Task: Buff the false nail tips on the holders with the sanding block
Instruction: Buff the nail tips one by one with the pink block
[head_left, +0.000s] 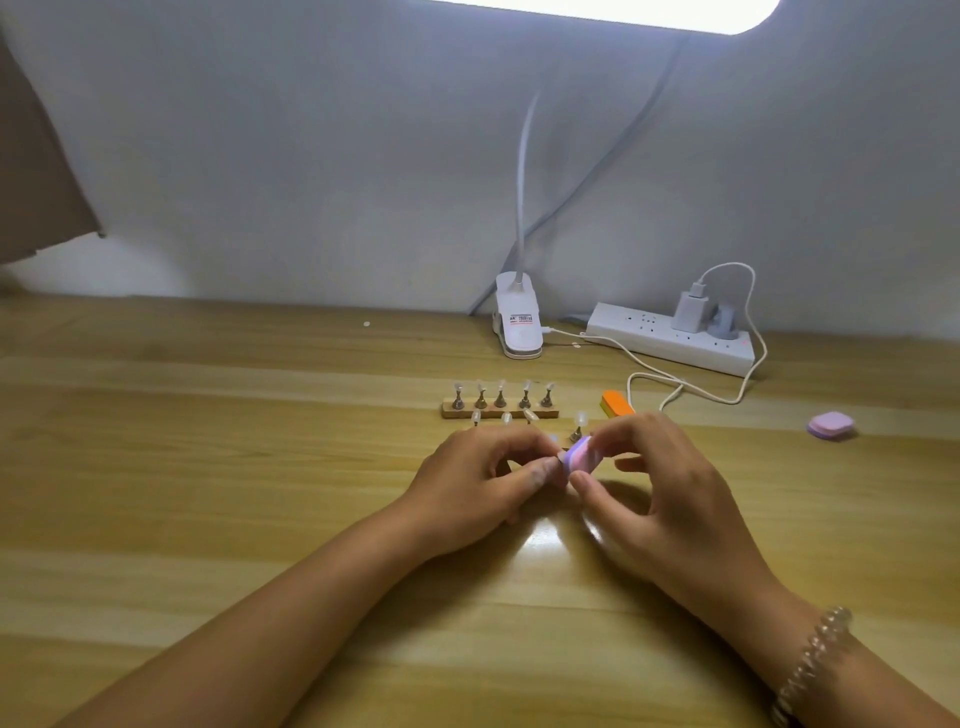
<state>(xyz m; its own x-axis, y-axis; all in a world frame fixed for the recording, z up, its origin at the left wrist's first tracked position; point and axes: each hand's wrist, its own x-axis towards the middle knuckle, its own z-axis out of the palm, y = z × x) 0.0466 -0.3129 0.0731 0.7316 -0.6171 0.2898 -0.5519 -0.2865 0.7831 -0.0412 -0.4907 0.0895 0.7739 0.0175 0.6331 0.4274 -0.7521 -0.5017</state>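
My right hand (649, 483) pinches a small pink and purple sanding block (581, 456) between thumb and fingers. My left hand (478, 478) sits just left of it, fingers curled round a nail holder that is mostly hidden, its tip against the block. Behind my hands a wooden base (500, 413) carries a row of metal holders with clear false nail tips (500, 387). A nearer row of tips (506, 417) shows just above my left knuckles, and one more holder (577, 427) stands beside the block.
An orange sanding block (617, 404) lies behind my right hand. Another purple block (831, 425) rests at the right. A white clip lamp (518, 322), a power strip (670, 338) and a charging cable (691, 387) sit near the wall on the wooden desk (208, 441).
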